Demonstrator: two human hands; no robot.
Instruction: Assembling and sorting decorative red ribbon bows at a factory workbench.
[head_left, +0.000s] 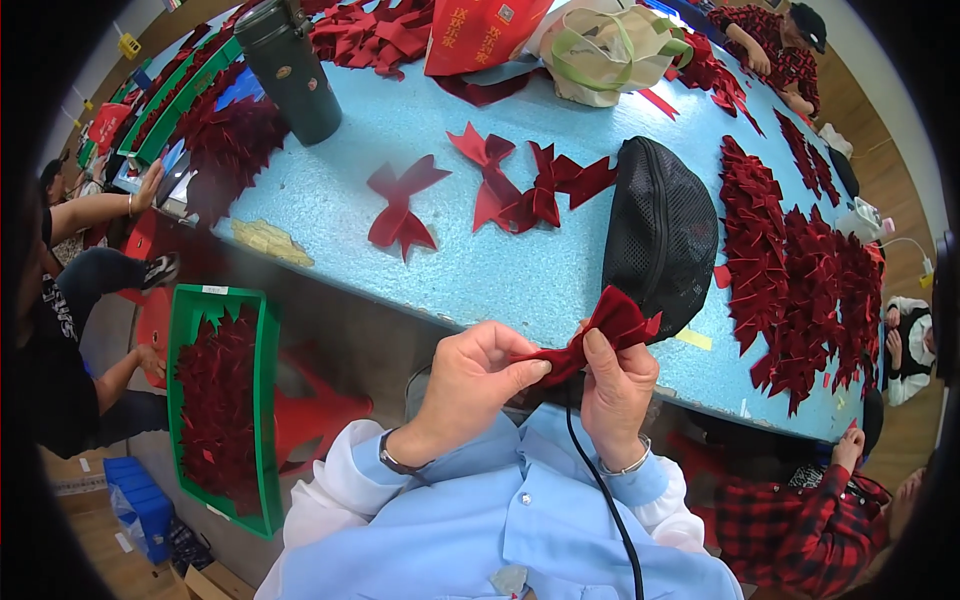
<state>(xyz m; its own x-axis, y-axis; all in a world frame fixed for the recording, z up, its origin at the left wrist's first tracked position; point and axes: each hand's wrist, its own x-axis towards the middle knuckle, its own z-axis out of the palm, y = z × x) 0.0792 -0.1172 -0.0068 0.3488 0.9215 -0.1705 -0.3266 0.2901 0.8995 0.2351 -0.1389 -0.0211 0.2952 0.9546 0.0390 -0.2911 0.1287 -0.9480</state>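
Between my two hands, just off the table's near edge, is a dark red velvet ribbon bow point(622, 318). My left hand point(478, 378) pinches its left end between thumb and fingers. My right hand point(616, 388) grips it close to its middle, thumb in front, with a loop standing up above the fingers. A black mesh zip pouch point(645, 225) lies on the table right beyond my right hand. Farther off, a single red bow point(400, 205) lies on the blue table point(380, 285), with more red bows point(487, 175) overlapping to its right.
Rows of red bows point(755, 235) cover the right side. A dark bottle point(290, 75), red bag point(480, 35) and cream bag point(610, 55) stand at the back. At lower left is a green crate point(268, 420) of bows beside a red stool point(310, 415). Other people sit around.
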